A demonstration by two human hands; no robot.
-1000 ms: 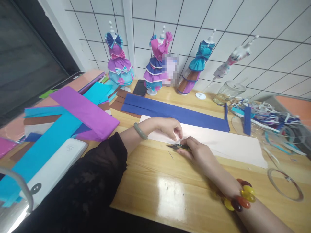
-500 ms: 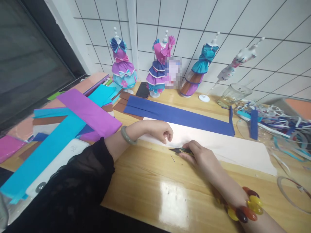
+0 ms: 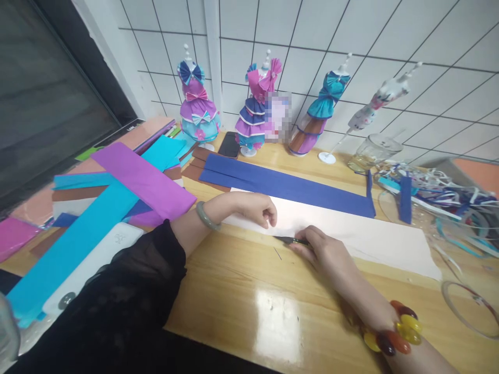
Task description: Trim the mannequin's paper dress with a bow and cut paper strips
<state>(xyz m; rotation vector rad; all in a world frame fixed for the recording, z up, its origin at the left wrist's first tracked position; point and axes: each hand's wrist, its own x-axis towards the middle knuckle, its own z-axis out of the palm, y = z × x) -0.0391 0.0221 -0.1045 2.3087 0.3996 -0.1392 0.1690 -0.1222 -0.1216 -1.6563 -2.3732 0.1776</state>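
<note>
A long white sheet of paper [image 3: 362, 236] lies across the wooden table [image 3: 253, 291]. My right hand [image 3: 325, 252] grips small dark scissors [image 3: 289, 240], their blades at the sheet's near edge. My left hand [image 3: 259, 208], with a green bangle on the wrist, rests curled on the sheet's left end, fingers pinched on its edge. A dark blue paper strip [image 3: 284, 184] lies just behind the white sheet.
Purple [image 3: 144, 179], cyan [image 3: 74, 239] and brown paper sheets pile up at left beside a white case [image 3: 97, 259]. Several dressed mini mannequins [image 3: 195, 104] line the tiled wall. A glass [image 3: 372, 150], paper scraps [image 3: 440, 192] and a clear tape ring [image 3: 470, 306] sit at right.
My left hand slid a little left along the white sheet's edge. The scissors in my right hand stayed at the edge; the view shifted slightly.
</note>
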